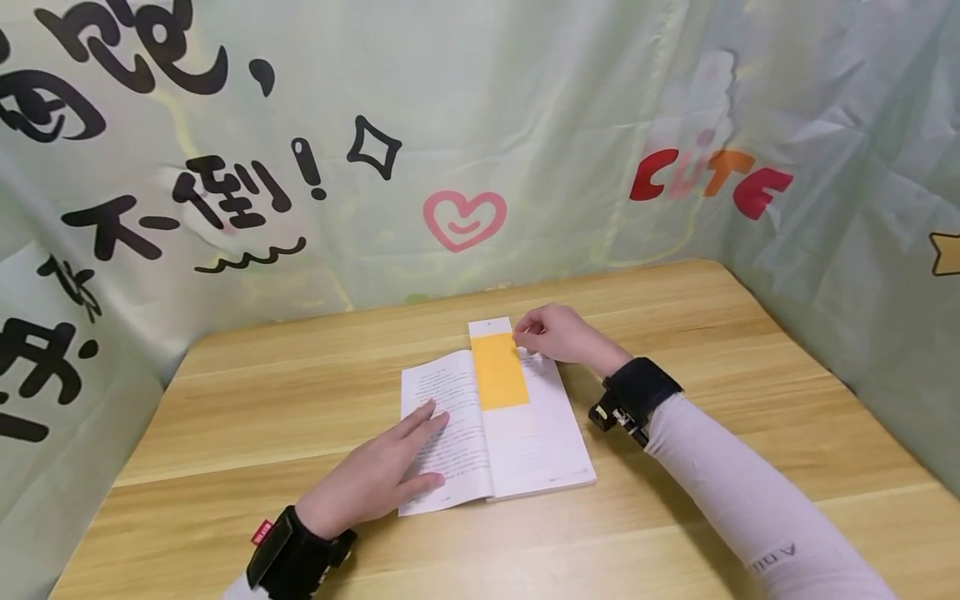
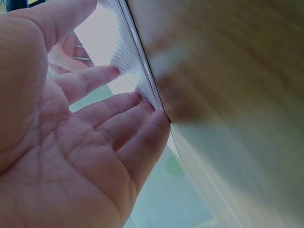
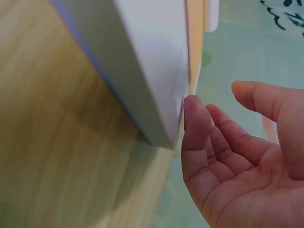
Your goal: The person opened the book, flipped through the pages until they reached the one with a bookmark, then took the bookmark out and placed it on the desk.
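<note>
An open book (image 1: 536, 450) lies on the table, printed text on its left page. Along the inner part of the right page lies a bookmark-like paper strip (image 1: 501, 371), yellow with a white top end that has a small hole and sticks out past the book's top edge. My left hand (image 1: 375, 475) rests on the left page with fingers spread; in the left wrist view its fingertips (image 2: 161, 118) touch the paper. Close to the strip's upper right edge is my right hand (image 1: 558, 333), fingers loosely bent. The right wrist view shows its thumb (image 3: 256, 97) apart from the fingers, nothing between them.
The light wood table (image 1: 300, 408) extends around the book on all sides. Behind it hangs a pale green cloth (image 1: 555, 167) with printed lettering and a pink heart, and the cloth also runs along the right side. Black straps with cameras sit on both wrists.
</note>
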`<act>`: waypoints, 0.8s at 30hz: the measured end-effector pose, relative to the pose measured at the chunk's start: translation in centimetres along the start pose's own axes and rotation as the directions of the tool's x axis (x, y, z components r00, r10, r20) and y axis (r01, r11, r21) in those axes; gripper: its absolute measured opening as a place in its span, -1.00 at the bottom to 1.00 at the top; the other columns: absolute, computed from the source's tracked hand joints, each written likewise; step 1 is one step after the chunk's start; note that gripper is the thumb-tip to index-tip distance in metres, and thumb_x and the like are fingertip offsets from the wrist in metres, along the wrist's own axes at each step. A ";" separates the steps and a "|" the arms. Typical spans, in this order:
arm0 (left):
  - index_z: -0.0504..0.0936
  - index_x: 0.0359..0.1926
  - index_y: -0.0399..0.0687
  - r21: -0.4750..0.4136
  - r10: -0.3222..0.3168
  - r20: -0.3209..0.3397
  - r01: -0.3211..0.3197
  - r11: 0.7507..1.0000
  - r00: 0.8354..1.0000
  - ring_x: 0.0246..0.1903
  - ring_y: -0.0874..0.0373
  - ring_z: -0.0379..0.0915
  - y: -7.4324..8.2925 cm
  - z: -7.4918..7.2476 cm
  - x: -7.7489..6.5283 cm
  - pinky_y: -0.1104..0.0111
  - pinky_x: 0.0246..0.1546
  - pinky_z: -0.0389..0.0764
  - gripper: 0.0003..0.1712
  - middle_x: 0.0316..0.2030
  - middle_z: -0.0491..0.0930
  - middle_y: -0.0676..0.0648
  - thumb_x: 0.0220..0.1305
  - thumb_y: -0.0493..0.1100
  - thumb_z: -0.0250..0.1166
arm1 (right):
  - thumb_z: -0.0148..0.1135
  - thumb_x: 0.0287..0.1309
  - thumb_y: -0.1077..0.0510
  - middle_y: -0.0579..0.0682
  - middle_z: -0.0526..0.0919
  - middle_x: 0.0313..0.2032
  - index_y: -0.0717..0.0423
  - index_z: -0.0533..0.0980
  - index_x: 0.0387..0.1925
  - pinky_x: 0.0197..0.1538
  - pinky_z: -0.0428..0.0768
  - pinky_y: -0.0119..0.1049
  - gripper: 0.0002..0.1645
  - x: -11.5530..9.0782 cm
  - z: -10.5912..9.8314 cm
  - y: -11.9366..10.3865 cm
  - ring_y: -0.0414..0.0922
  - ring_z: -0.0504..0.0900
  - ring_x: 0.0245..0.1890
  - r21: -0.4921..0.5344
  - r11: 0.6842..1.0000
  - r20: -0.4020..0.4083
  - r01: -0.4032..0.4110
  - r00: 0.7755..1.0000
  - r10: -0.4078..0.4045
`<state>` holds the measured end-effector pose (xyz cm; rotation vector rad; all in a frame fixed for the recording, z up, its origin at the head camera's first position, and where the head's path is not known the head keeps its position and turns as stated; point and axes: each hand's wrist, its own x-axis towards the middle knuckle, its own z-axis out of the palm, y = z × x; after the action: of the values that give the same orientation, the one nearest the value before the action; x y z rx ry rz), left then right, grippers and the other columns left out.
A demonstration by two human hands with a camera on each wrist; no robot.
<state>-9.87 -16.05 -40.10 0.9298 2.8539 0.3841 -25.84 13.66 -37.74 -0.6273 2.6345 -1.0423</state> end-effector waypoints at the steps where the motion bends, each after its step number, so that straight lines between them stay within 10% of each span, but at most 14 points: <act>1: 0.15 0.48 -0.06 0.002 0.002 0.000 -0.002 1.000 1.000 0.33 0.02 0.09 0.0 0.0 0.0 0.16 0.13 0.39 -0.13 0.45 0.02 -0.15 0.31 0.24 0.16 | 0.19 0.30 0.05 0.05 0.67 -0.38 0.18 0.59 -0.08 -0.45 0.53 -0.31 -0.69 0.2 -0.1 0.2 -0.03 0.60 -0.47 0.003 1.000 0.001 -0.023 1.000 0.023; 24: 0.17 0.48 -0.06 -0.007 0.007 -0.007 -0.007 1.000 1.000 0.33 0.02 0.11 -0.1 0.1 0.1 0.17 0.12 0.41 -0.15 0.44 0.03 -0.16 0.31 0.20 0.18 | 0.21 0.24 -0.15 -0.11 0.19 -0.71 0.11 0.61 -0.49 -0.55 0.20 -0.34 -0.57 2.4 1.1 0.1 -0.13 0.25 -0.67 -0.115 0.975 0.003 -0.193 0.981 0.194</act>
<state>-10.01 -16.10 -40.19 0.9393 2.8547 0.3979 -27.53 11.91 -38.72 -0.3875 2.6927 -0.8338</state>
